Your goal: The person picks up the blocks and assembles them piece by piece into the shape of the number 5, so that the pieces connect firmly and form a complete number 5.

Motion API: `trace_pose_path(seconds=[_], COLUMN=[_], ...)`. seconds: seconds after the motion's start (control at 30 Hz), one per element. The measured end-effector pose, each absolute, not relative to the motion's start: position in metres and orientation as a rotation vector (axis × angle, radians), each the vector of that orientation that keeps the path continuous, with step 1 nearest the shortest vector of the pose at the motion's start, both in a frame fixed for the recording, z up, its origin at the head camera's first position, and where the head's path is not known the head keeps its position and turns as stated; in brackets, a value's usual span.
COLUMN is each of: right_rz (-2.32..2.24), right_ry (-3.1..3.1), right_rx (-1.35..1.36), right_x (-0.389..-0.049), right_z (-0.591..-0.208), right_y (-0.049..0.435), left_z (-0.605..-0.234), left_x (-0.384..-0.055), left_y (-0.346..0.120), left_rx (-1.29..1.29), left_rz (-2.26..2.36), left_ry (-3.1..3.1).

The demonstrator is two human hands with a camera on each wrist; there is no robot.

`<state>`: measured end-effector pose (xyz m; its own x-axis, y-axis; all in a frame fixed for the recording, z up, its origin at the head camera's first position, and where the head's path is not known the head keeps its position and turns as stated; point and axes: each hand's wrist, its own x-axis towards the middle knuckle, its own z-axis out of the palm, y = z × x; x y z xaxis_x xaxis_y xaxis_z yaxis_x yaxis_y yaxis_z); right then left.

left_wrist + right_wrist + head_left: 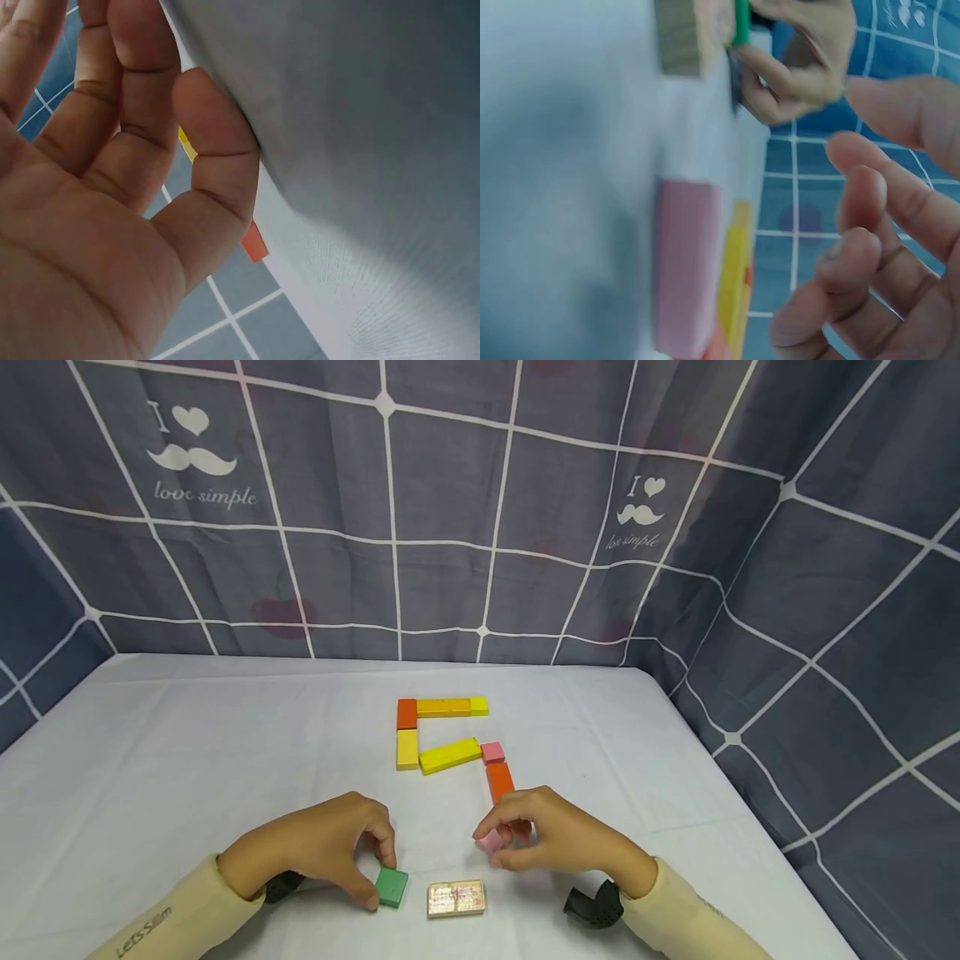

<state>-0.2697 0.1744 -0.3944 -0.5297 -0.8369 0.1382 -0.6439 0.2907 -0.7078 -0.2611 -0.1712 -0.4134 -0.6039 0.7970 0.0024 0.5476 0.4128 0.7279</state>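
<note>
At the near left of the white table, my left hand (322, 841) pinches a small green block (392, 887) between thumb and index finger. My right hand (562, 835) is over a pink block (491, 841) at the near end of a row of blocks. In the right wrist view its fingers (855, 262) are loosely bent and stand apart from that pink block (686, 270), holding nothing. Between the hands lies a flat gold-coloured block (456, 898) with a patterned top. The green block is hidden in the left wrist view.
The row goes on through an orange block (500, 781), a small pink block (492, 752), a yellow block (450, 756), a paler yellow block (407, 750), a red-orange block (407, 714) and an amber block (444, 707). A dark checked curtain (442, 585) hangs behind the table.
</note>
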Motion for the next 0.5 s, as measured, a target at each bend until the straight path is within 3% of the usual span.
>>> trace_pose_path(seconds=[0.5], right_rz=[-1.021], right_ry=[2.243], right_rx=[-1.196], right_x=[-0.253], right_z=[-0.411], right_y=[0.161], left_z=[-0.414], left_x=[-0.262], left_y=[-0.172], left_rx=[1.148], left_rz=[1.017], left_ry=[2.315])
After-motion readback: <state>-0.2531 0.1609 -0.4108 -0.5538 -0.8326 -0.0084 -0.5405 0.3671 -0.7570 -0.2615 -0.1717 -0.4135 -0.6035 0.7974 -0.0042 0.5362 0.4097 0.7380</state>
